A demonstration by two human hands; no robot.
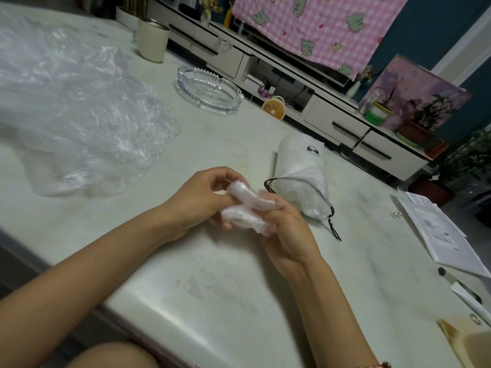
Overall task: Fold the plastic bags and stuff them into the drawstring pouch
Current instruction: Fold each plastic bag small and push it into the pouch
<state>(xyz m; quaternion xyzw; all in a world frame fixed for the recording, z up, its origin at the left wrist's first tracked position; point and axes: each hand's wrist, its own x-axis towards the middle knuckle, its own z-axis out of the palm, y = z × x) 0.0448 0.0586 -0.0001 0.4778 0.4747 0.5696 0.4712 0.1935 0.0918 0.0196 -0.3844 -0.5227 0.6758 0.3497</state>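
A clear plastic bag, folded into a small tight bundle (pixel 245 208), is gripped between both hands just above the table. My left hand (pixel 204 199) pinches its left side from above. My right hand (pixel 285 229) holds its right end, fingers curled around it. Just right of the hands lies the white drawstring pouch (pixel 301 171), on its side with its mouth toward me and its black cord (pixel 332 219) trailing on the table. Crumpled plastic shows inside the mouth. A loose heap of clear plastic bags (pixel 79 110) spreads over the table's left side.
A glass ashtray (pixel 210 90) and a cream tumbler (pixel 152 39) stand at the far side of the pale marble table (pixel 212 274). Papers (pixel 438 229), a pen and a brown envelope lie at the right. A low cabinet runs beyond the table.
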